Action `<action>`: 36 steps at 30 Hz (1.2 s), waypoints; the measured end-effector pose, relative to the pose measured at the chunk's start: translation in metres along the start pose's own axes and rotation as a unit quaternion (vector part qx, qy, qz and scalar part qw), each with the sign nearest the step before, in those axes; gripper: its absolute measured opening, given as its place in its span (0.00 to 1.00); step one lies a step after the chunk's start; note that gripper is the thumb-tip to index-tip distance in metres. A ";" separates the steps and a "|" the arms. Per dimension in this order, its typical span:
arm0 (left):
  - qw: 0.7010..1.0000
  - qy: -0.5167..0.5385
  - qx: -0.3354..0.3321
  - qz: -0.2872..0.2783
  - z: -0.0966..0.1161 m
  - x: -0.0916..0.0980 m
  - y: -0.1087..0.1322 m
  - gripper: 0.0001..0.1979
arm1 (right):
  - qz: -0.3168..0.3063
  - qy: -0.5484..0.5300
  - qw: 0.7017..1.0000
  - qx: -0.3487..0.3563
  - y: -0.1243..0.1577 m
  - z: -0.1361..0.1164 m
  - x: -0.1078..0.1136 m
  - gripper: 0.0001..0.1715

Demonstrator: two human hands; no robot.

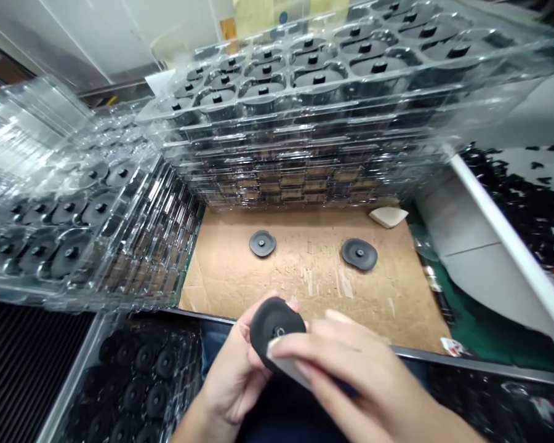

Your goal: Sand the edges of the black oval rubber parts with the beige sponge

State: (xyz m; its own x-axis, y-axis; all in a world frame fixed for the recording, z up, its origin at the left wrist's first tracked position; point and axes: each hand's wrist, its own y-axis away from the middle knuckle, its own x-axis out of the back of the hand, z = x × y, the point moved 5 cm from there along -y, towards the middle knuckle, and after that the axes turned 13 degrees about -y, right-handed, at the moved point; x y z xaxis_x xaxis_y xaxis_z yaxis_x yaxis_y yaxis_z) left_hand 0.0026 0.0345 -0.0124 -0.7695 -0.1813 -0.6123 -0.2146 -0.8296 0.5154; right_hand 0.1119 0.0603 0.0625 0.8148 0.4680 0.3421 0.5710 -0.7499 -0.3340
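Observation:
My left hand point(233, 372) is closed on a round black plastic disc point(273, 326), held upright just above the near edge of the cardboard sheet point(305, 283). My right hand point(351, 375) reaches across in front of it, fingers pinched on a thin grey blade-like tool point(289, 368) that touches the disc's lower edge. Motion blurs the right hand. Two more black discs lie flat on the cardboard, one left point(262, 243) and one right point(359, 253).
Stacks of clear plastic trays holding black discs stand at the back point(314, 117) and at the left point(69, 209). A bin of loose black discs point(138, 381) sits at lower left. A white bin wall point(498, 246) and a beige wedge point(388, 216) lie right.

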 end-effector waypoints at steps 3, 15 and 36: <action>1.000 0.002 0.013 -0.005 0.000 0.001 -0.001 0.28 | -0.016 0.087 0.993 -0.075 0.008 0.006 0.012 0.15; 0.994 0.027 0.059 -0.085 -0.006 -0.014 0.006 0.25 | 0.049 0.051 0.991 -0.110 -0.005 0.064 0.030 0.15; 0.997 -0.040 0.028 -0.064 -0.009 -0.012 -0.002 0.27 | -0.068 0.112 0.991 0.000 -0.020 -0.001 0.012 0.19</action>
State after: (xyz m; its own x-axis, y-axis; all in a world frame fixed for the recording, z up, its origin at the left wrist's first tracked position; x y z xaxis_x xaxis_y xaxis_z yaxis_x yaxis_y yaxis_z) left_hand 0.0175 0.0336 -0.0118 -0.7789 -0.0305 -0.6264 -0.3460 -0.8121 0.4699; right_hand 0.1098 0.0805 0.0746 0.6879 0.4489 0.5704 0.6738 -0.6870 -0.2720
